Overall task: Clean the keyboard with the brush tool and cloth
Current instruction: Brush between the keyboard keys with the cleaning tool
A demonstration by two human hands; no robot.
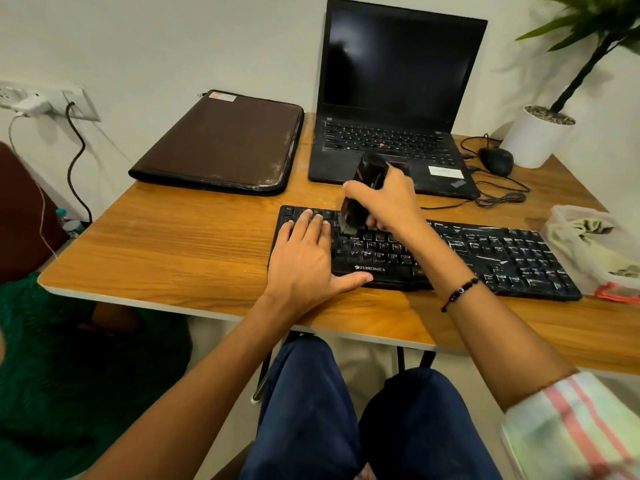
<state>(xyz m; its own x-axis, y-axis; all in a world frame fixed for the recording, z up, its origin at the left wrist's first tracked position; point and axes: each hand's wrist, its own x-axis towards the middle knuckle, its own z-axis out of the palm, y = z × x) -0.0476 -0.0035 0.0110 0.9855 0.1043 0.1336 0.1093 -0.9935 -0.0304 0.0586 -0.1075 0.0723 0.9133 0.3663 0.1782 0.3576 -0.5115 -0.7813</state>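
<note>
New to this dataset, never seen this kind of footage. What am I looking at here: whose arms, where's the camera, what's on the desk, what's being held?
There is no robot. The one picture comes from a wide-angle camera worn on a person's head, looking forward and down, so the arms reaching in from below are the wearer's own.

The left hand lies flat with straight fingers on the left end of the black keyboard, seemingly steadying it. The right hand grips a dark brush tool, its bristle end down on the keys.

Also on the wooden table: an open laptop with a dark screen, a brown zip folder, a wired mouse, a white plant pot, and a clear plastic container at the right holding what looks like cloth.
</note>
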